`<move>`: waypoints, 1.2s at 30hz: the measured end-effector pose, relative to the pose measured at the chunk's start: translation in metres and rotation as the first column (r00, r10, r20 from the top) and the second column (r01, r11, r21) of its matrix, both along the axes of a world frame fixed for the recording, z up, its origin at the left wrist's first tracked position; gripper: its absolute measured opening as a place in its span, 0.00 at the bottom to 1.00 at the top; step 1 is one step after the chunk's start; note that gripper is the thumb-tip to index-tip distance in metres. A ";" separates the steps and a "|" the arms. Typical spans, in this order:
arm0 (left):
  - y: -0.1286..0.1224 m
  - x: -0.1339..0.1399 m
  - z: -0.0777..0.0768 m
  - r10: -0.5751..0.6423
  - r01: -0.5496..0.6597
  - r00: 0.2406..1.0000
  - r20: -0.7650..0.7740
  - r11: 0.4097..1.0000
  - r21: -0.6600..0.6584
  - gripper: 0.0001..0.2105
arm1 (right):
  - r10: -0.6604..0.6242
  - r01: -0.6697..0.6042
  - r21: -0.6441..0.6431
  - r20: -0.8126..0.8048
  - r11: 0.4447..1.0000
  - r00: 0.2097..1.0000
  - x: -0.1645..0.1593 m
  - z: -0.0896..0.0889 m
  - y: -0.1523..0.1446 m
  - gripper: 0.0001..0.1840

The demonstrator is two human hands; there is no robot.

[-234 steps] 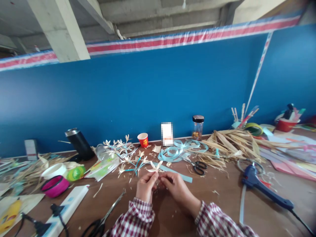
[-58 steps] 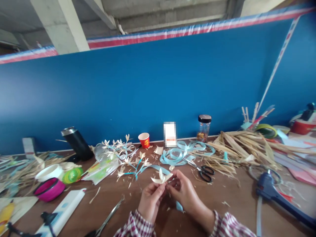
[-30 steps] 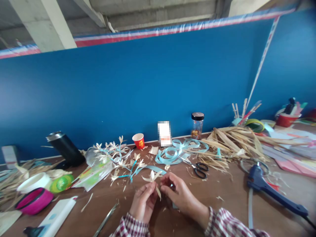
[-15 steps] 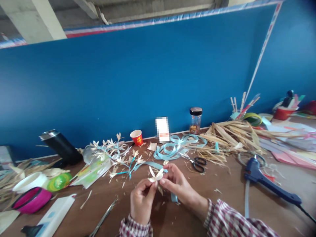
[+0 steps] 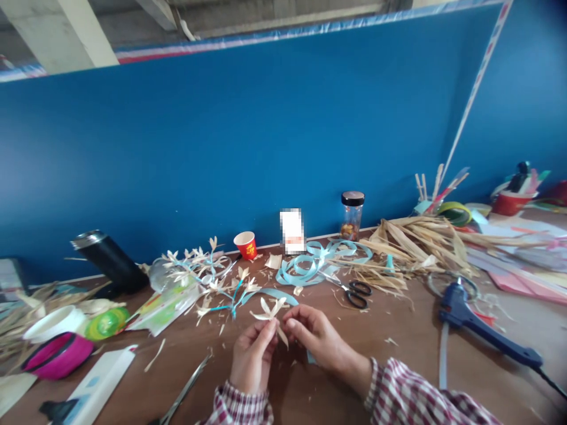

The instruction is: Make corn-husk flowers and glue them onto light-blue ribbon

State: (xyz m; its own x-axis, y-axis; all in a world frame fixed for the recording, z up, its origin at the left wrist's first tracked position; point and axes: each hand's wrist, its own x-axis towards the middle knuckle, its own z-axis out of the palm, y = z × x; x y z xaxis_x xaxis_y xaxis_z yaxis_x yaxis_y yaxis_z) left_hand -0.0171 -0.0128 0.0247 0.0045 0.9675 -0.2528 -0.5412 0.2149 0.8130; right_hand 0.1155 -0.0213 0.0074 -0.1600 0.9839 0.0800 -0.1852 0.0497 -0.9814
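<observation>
My left hand (image 5: 254,351) pinches the base of a pale corn-husk flower (image 5: 269,311) between thumb and fingertips, its narrow petals spread above the fingers. One petal hangs down toward my right hand (image 5: 316,336). That hand is close beside the flower, thumb and fingers curled together; whether they grip anything is hidden. A short end of blue ribbon (image 5: 310,358) shows under it. Just beyond the hands lie a stem wrapped in blue with husk flowers (image 5: 233,301) and coils of light blue ribbon (image 5: 301,271).
Black-handled scissors (image 5: 357,293) lie behind my right hand; a second pair of scissors (image 5: 183,392) is at front left. A blue glue gun (image 5: 482,330) rests at right. Dry husks (image 5: 411,245), a red paper cup (image 5: 246,245), a lidded jar (image 5: 352,215) and a black flask (image 5: 110,262) stand along the blue partition.
The flower has shifted slightly left and tilted, with more of its petals showing. My right hand's fingers have lowered and curled in closer together.
</observation>
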 end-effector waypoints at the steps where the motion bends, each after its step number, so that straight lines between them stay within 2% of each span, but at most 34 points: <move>1: -0.001 0.001 0.001 -0.007 0.007 1.000 0.004 1.000 0.007 0.10 | 0.024 -0.024 -0.010 0.022 1.000 0.999 -0.001 -0.001 0.000 0.17; 6: -0.003 0.002 0.002 -0.001 0.000 1.000 0.023 1.000 0.030 0.10 | 0.071 -0.066 -0.064 0.080 0.996 0.994 -0.005 0.001 -0.002 0.18; 10: -0.001 0.001 -0.002 -0.023 0.022 1.000 0.018 1.000 0.001 0.10 | 0.054 -0.051 -0.038 0.083 0.998 0.995 -0.005 0.003 -0.003 0.17; 13: 0.003 -0.003 -0.004 -0.028 0.028 1.000 0.008 1.000 0.001 0.11 | 0.063 -0.061 -0.047 0.056 0.997 0.996 -0.003 0.001 -0.002 0.18; 18: 0.007 -0.009 -0.013 -0.124 0.124 0.992 0.017 0.992 0.004 0.14 | 0.068 -0.068 -0.068 -0.002 0.995 0.998 -0.001 -0.003 0.003 0.22; 24: 0.008 -0.011 -0.026 -0.165 0.165 0.986 0.040 0.986 -0.002 0.13 | 0.104 -0.111 -0.079 -0.079 0.991 0.991 0.001 0.001 0.002 0.22; 28: 0.008 -0.010 -0.024 -0.198 0.200 0.978 0.072 0.980 -0.021 0.13 | 0.155 -0.166 -0.092 -0.118 0.982 0.981 0.004 0.005 0.000 0.22; 36: 0.007 -0.006 -0.017 -0.149 0.147 0.981 -0.123 0.989 -0.022 0.16 | 0.140 -0.149 -0.130 -0.075 0.980 0.987 0.004 -0.002 0.001 0.22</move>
State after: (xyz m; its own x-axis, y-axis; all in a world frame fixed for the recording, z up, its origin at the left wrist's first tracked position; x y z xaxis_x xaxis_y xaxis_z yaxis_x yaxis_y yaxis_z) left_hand -0.0236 -0.0063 0.0074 0.1151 0.9552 -0.2727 -0.3976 0.2959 0.8686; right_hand 0.1190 -0.0199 0.0051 -0.2998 0.9533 -0.0365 -0.2443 -0.1136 -0.9630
